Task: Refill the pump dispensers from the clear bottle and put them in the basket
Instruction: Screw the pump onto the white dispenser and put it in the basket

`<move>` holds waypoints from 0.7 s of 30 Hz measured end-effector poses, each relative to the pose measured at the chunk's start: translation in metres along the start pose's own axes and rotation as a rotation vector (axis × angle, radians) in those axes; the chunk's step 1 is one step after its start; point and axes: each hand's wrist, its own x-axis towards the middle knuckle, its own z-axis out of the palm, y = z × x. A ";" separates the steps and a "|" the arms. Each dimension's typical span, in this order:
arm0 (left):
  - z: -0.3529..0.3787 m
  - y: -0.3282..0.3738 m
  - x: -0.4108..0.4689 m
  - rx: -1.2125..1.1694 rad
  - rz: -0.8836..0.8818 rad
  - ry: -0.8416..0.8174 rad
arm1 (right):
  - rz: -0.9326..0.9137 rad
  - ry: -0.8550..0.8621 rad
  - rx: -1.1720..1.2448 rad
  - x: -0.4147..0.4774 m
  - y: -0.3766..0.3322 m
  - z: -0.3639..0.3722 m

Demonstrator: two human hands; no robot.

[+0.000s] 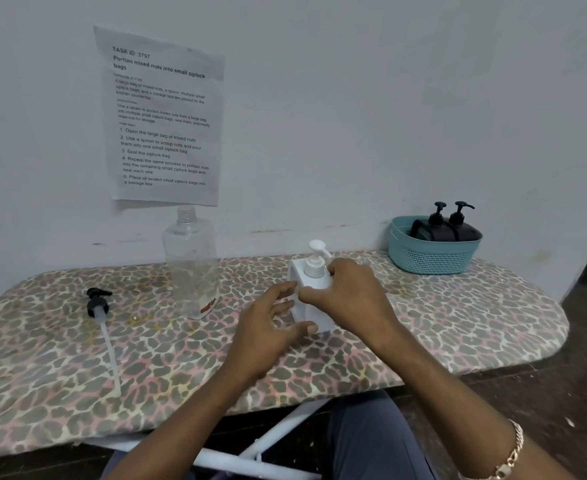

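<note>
Leopard-print ironing board (458, 323), white wall behind. Fingers (314, 294) of the right hand (351, 299) curl round the white pump dispenser (311, 268) at its shoulder, mid-board. The left hand (268, 334) is spread, thumb at the lower front, no clear grip. We judge it rigid, smooth, possibly slick, heavier when full. Hold the square body, not the pump. Basket (430, 258) far right, clear bottle (190, 258) behind-left.

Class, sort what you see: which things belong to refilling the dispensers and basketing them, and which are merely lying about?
Job in hand: clear bottle; white pump dispenser, gripped by the right hand, with the left hand beside it; teal basket holding two black dispensers; loose black pump.

Lying about: printed sheet on the wall; bracelet; leopard-print board, only the work surface.
</note>
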 end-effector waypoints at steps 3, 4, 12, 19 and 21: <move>0.010 0.013 0.024 0.038 0.037 -0.020 | 0.008 0.042 0.005 0.014 0.007 -0.017; 0.015 0.019 0.034 0.051 0.052 -0.029 | 0.012 0.056 0.006 0.020 0.010 -0.024; 0.069 0.074 0.118 0.043 0.146 -0.078 | 0.012 0.191 -0.038 0.079 0.034 -0.102; 0.127 0.111 0.198 0.087 0.200 -0.153 | 0.063 0.272 -0.075 0.139 0.070 -0.162; 0.143 0.116 0.220 0.103 0.195 -0.183 | 0.073 0.288 -0.070 0.155 0.084 -0.173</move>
